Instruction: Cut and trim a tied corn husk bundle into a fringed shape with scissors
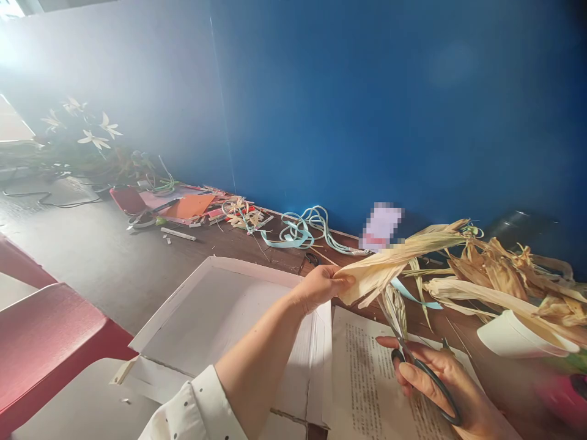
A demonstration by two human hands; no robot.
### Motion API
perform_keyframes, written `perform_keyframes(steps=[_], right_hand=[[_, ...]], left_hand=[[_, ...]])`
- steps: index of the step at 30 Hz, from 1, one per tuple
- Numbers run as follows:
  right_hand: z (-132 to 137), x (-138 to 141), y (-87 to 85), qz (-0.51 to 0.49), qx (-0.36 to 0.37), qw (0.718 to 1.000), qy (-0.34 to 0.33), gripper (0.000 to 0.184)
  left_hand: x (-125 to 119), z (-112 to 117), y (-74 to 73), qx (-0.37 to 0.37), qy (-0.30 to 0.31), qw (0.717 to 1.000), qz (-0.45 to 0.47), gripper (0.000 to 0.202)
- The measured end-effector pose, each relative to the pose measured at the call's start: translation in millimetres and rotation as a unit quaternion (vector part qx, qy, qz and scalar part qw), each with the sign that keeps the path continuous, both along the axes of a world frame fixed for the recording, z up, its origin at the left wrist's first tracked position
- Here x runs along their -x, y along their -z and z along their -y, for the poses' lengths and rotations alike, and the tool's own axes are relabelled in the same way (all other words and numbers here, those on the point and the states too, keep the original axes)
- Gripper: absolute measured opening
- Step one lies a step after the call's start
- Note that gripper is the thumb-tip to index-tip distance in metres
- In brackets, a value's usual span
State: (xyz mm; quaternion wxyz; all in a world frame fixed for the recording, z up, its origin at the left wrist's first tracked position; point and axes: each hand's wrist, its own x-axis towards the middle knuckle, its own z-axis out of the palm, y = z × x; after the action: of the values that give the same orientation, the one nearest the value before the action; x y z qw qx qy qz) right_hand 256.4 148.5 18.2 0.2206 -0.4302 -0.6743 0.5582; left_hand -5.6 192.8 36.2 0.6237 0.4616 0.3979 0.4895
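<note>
Seen from head height over a dark brown wooden desk [114, 263] set against a deep blue wall [389, 110]. Left hand [321, 284], at the end of a white dotted sleeve, raised above the desk; grip of thumb and fingers pinched together on the blunt end of a pale dried corn husk [394, 260], held roughly level in the air with its tip pointing right. Right hand [440, 379] low at the near edge, grip closed through the loops of black-handled scissors [413, 354]; blades angled up to just under the husk, contact with it not discernible. Beneath the left forearm, a shallow white cardboard tray [183, 318], its right rim touching a printed paper sheet [362, 379] spread under the right hand. At the right edge, a heap of tan dried husks [504, 275] above a tipped white paper cup [509, 333], near the scissors. Along the wall line, loops of light blue ribbon [298, 232], scraps of orange paper [188, 206] and white paper flowers [96, 137], all well apart from both hands. Bare desk surface left of the tray, bounded at lower left by a red plastic seat [46, 330].
</note>
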Motion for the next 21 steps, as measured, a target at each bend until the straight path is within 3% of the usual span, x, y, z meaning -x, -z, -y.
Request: perform_keyframes(steps=[10, 15, 21], right_hand=[[1, 9, 5.2, -0.026, -0.004, 0.996, 0.081, 0.043], [0, 9, 5.7, -0.005, -0.049, 0.995, 0.085, 0.04], [-1, 12, 7.6, 0.002, -0.053, 0.993, 0.102, 0.041]], left_hand=[[-11, 2, 2.6, 0.012, -0.069, 0.997, -0.018, 0.042], [-17, 2, 5.1, 0.005, -0.075, 0.997, -0.029, 0.032], [-24, 5, 7.3, 0.0, -0.085, 0.996, -0.029, 0.024]])
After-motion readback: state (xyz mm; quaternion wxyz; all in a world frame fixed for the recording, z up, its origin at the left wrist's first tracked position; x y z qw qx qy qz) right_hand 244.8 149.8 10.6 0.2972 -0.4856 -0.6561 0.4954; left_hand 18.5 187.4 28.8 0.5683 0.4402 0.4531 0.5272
